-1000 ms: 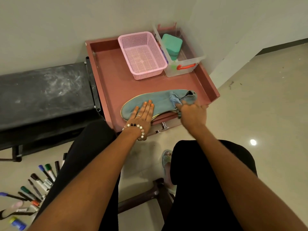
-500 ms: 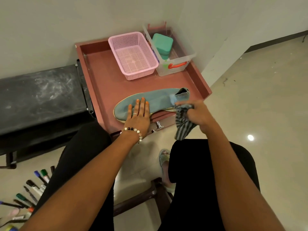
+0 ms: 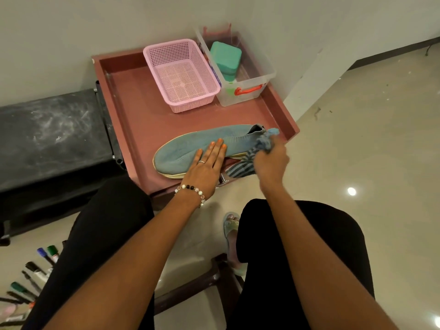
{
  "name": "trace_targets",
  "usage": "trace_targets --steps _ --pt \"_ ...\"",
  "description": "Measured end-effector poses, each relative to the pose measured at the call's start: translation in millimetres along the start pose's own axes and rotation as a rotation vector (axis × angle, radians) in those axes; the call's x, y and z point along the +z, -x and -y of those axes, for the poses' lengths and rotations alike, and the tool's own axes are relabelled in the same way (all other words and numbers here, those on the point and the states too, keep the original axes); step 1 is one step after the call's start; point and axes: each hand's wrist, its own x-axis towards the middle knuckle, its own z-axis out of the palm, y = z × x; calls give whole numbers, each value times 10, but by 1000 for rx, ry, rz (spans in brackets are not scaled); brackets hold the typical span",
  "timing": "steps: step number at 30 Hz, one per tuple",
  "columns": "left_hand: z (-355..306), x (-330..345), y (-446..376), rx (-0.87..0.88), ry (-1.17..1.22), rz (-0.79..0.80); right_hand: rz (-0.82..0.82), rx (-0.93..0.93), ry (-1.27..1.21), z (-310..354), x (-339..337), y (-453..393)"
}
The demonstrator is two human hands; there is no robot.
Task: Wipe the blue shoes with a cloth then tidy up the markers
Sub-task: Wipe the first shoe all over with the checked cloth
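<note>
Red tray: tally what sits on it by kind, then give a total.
Blue knit shoe: 1
Pink perforated plastic basket: 1
Clear plastic box with orange handle: 1
Total: 3 on the red tray. The green block inside the box is not counted.

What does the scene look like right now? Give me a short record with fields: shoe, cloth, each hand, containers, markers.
shoe: one blue shoe lying on its side near the front edge of the red tray
cloth: striped cloth bunched at the shoe's heel end, part hanging below the tray's front edge
left hand: left hand flat on the shoe, fingers straight
right hand: right hand grips the cloth
containers: pink basket, nothing seen inside; clear box holding a green case
markers: markers on the floor at lower left, not yet tidied
</note>
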Motion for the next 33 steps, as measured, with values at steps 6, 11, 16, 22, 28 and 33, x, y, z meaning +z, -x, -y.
trace_targets --steps 6,11,16,22,28,33 --pt "73 6 -11 16 22 30 187 -376 630 -130 501 145" --pt "76 -31 -14 40 -54 92 372 -702 902 -165 337 -20" --pt "84 -19 -8 34 13 60 101 -685 981 -208 -131 -282" --pt "73 -21 -24 20 18 86 165 -576 921 -165 196 -73" --pt "89 -40 -34 22 1 111 321 -667 812 -135 78 -231" --pt "83 -12 -33 22 -10 99 108 -550 899 -206 -85 -346"
